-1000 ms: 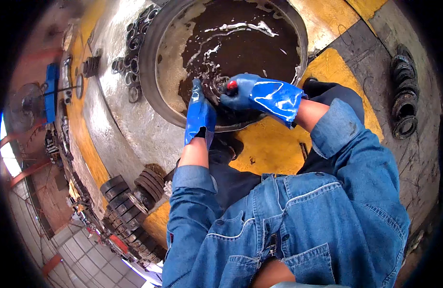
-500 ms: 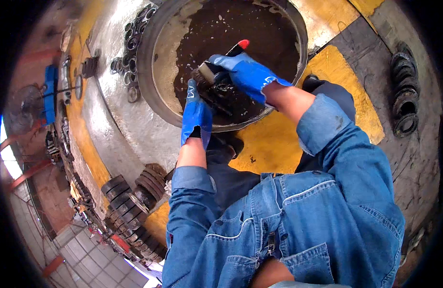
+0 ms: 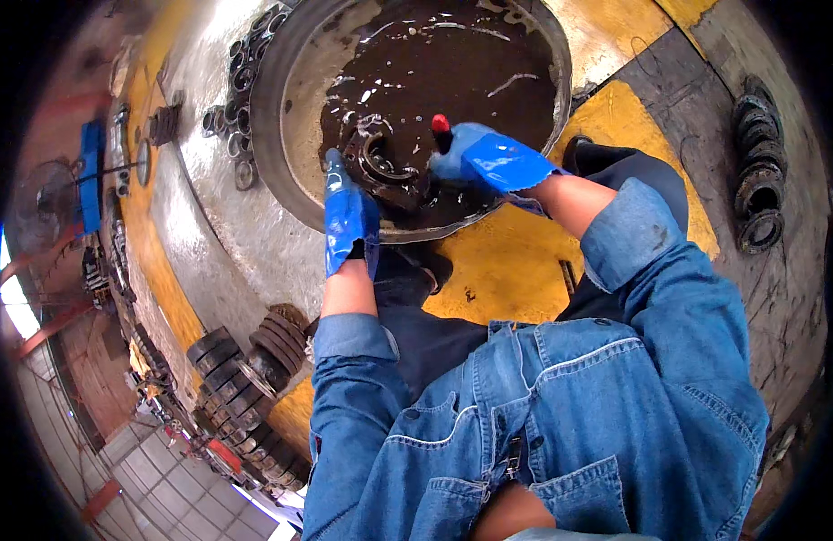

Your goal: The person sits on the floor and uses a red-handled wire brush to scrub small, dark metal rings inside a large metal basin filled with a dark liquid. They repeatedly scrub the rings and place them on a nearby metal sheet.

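Observation:
A round metal basin with dark liquid is in front of me. My left hand, in a blue glove, grips the near-left side of a wet, dark ring-shaped metal part just above the liquid. My right hand, gloved the same way, is closed around a brush with a dark, red-tipped handle. The brush's bristles are hidden below the hand, low at the liquid. A gap separates the right hand from the ring-shaped part.
Several small metal rings lie on the floor left of the basin. A row of dark rings lies at the far right. Stacks of dark round parts stand at the lower left. A blue stand is beyond.
My right hand has moved the brush off the metal part, to the right and nearer to me. The left hand has shifted slightly left, and the part's ring opening now shows.

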The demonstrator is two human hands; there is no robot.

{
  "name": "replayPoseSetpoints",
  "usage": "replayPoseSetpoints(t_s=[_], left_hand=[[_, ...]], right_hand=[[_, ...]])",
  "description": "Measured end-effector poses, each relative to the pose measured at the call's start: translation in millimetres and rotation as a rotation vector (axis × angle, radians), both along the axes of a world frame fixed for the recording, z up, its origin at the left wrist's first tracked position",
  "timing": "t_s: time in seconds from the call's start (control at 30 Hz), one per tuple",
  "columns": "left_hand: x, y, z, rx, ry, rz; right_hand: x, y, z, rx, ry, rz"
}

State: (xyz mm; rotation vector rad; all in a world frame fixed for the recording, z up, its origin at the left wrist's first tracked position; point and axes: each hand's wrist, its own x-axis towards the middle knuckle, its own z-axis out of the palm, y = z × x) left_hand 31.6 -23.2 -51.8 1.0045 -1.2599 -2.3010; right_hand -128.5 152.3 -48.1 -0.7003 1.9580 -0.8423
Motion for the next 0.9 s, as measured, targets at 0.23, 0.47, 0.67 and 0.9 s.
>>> replayPoseSetpoints(t_s=[0.23,0.47,0.67,0.9], left_hand=[[-12.3,-16.1,17.7,-0.256,-0.202,-0.050],[-4.7,-38.8,-1.8,0.058,0.005,0.230],[8.2,17.5,62.0,-0.472,-0.286,0.053],[29.7,-6.8,30.3,-0.793,-0.605,-0.125]], right_hand=[[-56.1,-42.0,10.0,-0.325,-0.069,-0.271],[-22.3,-4.9,34.9,-0.721,-0.407,-0.375],[-19.5,7.6,-3.3,-0.301,-0.211,-0.247],[-30.4,-7.0,14.9,-0.201,-0.096,-0.136]])
